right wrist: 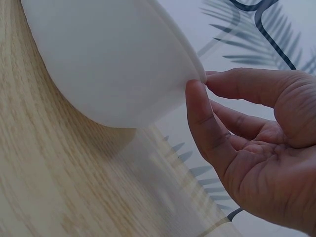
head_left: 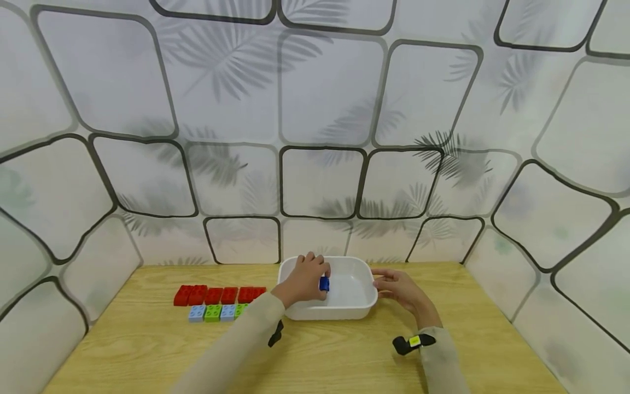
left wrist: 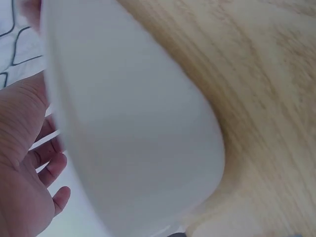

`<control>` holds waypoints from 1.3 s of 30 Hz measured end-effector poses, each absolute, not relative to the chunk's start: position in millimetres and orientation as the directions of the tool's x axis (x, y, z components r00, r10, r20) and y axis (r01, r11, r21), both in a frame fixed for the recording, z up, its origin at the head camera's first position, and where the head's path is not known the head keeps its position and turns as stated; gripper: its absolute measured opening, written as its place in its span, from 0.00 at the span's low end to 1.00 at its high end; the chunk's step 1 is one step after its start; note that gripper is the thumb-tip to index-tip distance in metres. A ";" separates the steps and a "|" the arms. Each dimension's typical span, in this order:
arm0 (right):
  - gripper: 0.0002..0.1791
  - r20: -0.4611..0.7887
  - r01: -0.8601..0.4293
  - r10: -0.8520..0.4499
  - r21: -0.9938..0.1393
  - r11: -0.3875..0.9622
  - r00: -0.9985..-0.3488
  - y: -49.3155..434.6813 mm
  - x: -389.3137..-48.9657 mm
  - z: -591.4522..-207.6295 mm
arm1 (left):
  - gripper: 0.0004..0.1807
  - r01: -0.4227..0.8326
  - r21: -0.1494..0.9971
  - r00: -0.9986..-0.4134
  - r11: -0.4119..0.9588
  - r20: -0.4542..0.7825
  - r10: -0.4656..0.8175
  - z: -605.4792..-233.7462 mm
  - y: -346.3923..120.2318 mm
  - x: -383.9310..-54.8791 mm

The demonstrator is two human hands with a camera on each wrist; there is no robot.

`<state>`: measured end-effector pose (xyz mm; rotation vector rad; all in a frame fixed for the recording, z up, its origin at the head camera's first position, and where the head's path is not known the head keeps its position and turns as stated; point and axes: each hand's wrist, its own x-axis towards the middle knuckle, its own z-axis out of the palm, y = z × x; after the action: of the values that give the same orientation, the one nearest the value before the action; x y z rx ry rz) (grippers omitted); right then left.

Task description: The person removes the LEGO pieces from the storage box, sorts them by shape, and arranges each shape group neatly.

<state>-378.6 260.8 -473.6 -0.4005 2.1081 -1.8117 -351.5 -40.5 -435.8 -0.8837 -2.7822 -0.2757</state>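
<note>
A white plastic container (head_left: 350,313) stands on the table, low-walled with rounded corners. Reaching over its left side, my left hand (head_left: 306,279) holds a dark blue building brick (head_left: 324,284) between thumb and fingers inside it. The container's wall hides that brick in the left wrist view, where the left hand (left wrist: 24,153) shows behind the rim. At the container's right end my right hand (head_left: 401,288) pinches the rim with its fingertips. Close up, the right wrist view has thumb and finger of that hand (right wrist: 261,143) meeting at the rim of the container (right wrist: 113,64).
Left of the container, a row of red bricks (head_left: 213,296) lies on the wooden table (head_left: 147,350). In front of them runs a row of light blue bricks (head_left: 197,313) and green bricks (head_left: 213,313), partly covered by the left sleeve. A patterned wall covering (head_left: 322,180) rises behind.
</note>
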 end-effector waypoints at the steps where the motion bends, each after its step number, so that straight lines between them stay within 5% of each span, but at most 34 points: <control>1: 0.31 -0.067 0.003 -0.420 -0.988 0.152 -0.905 260.8 -378.6 -473.4 | 0.20 0.588 0.126 -0.796 0.799 0.267 0.544 -433.4 -42.9 -350.1; 16: 0.31 -0.064 -0.004 -0.419 -0.987 0.159 -0.905 263.7 -379.6 -475.8 | 0.20 0.608 0.206 -0.752 0.767 0.459 0.473 -414.6 -103.6 -324.8; 39: 0.32 -0.073 0.001 -0.440 -0.987 0.161 -0.895 262.7 -377.7 -474.0 | 0.20 0.443 0.268 -0.847 0.855 0.438 0.302 -410.6 -227.6 -285.4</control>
<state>-377.7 262.7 -474.0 -0.4197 2.1012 -1.7868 -285.4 -227.6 -410.6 -0.5534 -2.6463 -0.5124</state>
